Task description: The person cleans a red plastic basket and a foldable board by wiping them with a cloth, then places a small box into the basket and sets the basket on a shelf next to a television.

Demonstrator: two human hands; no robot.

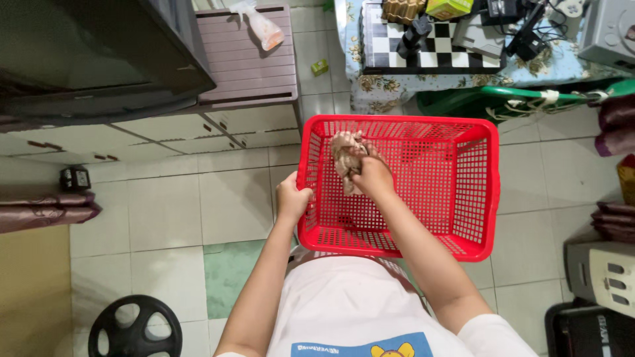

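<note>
Head view: the right hand is bunching a crumpled beige-brown cloth, fingers pressed together round its near end. The cloth is sticking out toward 11 o'clock from that fist, its long axis running approx. 11-to-5, and is sitting inside the red plastic basket, up in the far-left part, close to the left wall w/ the rest of the basket floor showing bare mesh.

The left hand is gripping the basket's left rim, fingers curled over the edge, thumb outside; it's lying at about 8 o'clock from the cloth and just beside it, but the right hand is the one touching. The basket is being held over a tiled floor, w/ a low cabinet at 11 o'clock.
</note>
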